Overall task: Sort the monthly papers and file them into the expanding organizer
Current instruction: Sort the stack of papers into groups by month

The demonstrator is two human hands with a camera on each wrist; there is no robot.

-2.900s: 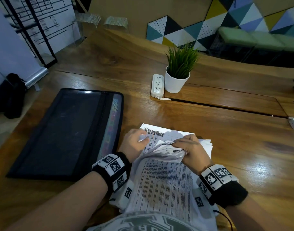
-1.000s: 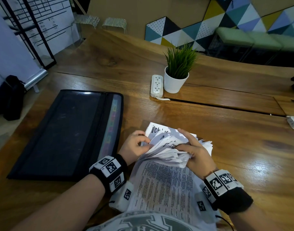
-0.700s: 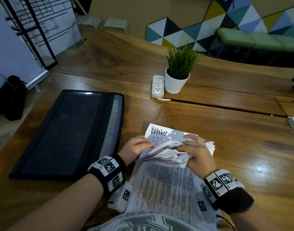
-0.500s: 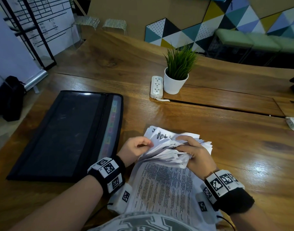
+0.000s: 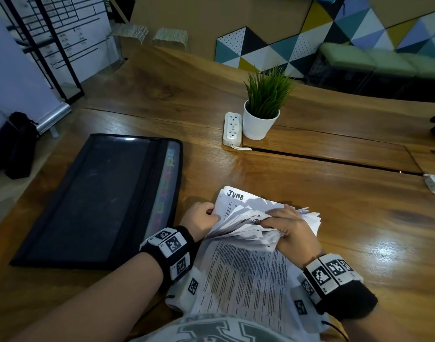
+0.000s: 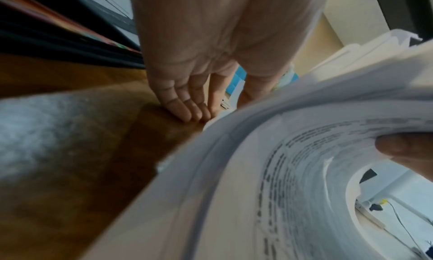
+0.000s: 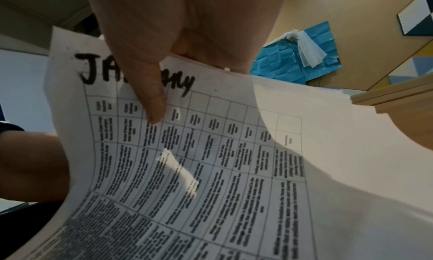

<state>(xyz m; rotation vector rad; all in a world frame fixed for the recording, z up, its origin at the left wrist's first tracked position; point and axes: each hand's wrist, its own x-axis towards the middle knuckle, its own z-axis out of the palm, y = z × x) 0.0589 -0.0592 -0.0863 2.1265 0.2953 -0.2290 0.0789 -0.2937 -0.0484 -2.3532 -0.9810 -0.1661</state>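
atop the papers (image 5: 238, 272), june sheet (image 5: 236, 197) replaces october.

Wooden table (image 5: 310, 193). Potted plant (image 5: 263, 112) in white pot, far side; white power strip (image 5: 232, 129) just beside it, to the left. Black bag (image 5: 16, 146) on floor at left. Green bench (image 5: 384, 62) along patterned wall.

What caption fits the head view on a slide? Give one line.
Both hands, left and right, leaf through papers, exposing a June sheet beside the shut organizer.
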